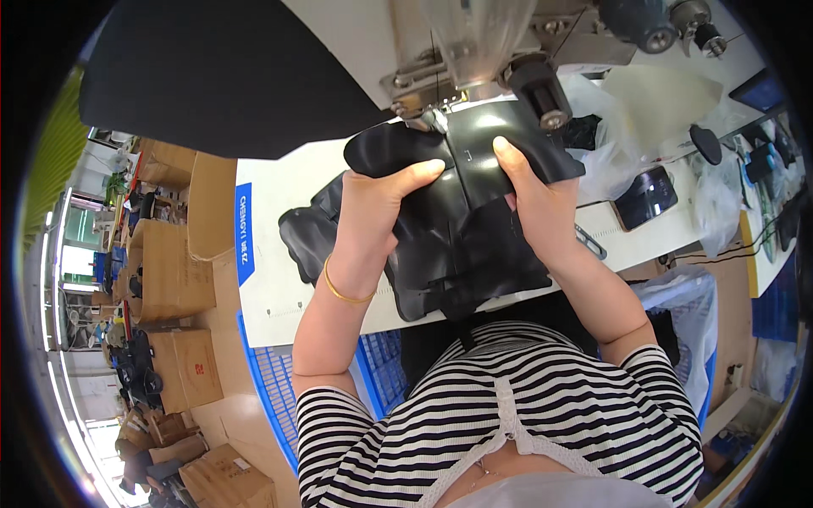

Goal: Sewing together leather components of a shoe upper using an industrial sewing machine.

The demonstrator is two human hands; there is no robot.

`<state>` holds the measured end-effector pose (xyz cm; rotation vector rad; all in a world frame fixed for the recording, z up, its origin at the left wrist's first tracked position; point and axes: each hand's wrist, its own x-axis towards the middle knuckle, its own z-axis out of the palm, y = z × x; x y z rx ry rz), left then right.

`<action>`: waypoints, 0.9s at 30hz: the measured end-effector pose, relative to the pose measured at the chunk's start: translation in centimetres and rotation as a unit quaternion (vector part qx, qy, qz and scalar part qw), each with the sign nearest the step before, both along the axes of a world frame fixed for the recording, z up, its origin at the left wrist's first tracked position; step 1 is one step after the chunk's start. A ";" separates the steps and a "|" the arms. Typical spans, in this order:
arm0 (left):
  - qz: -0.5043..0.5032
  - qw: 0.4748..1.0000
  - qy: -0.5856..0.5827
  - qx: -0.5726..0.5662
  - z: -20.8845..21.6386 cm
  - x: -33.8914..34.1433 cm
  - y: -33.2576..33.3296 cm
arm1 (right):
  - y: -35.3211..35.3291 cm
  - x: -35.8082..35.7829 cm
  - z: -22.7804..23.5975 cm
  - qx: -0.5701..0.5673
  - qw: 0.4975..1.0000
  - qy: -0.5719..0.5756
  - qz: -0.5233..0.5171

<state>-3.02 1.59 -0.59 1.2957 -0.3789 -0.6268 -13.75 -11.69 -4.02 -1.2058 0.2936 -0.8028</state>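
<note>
Shiny black pieces of leather-like material [478,169], joined along a seam, lie under the needle area of a sewing machine [436,118]. My left hand [377,195] grips the left side of the material, thumb pressed on top near the seam and fingers hidden beneath. On the other side of the seam, my right hand [544,203] holds the same material, its thumb lying on top and pointing toward the machine. More folds of the black material [449,262] hang toward me over the white table [262,292].
Thread snips [590,241] and a phone [646,199] lie right of my right hand. Clear plastic bags [716,199] are farther right. A large black panel [220,76] fills the upper left. Blue crates [385,364] sit below the table edge; cardboard boxes [174,271] stand at left.
</note>
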 end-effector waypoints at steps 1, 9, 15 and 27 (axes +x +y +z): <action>0.016 1.000 0.005 0.001 0.1 0.4 -0.5 | -0.2 0.5 0.5 -0.006 1.000 -0.013 -0.013; 0.012 1.000 0.007 0.016 0.3 2.8 -1.6 | -1.8 2.7 0.2 -0.011 1.000 0.016 -0.022; 0.026 0.999 -0.022 0.012 0.1 2.8 -1.9 | -2.0 2.9 0.0 -0.001 1.000 0.000 -0.029; 0.013 0.999 -0.047 0.017 -0.1 2.8 -1.7 | -2.0 2.9 0.1 0.019 1.000 -0.003 -0.021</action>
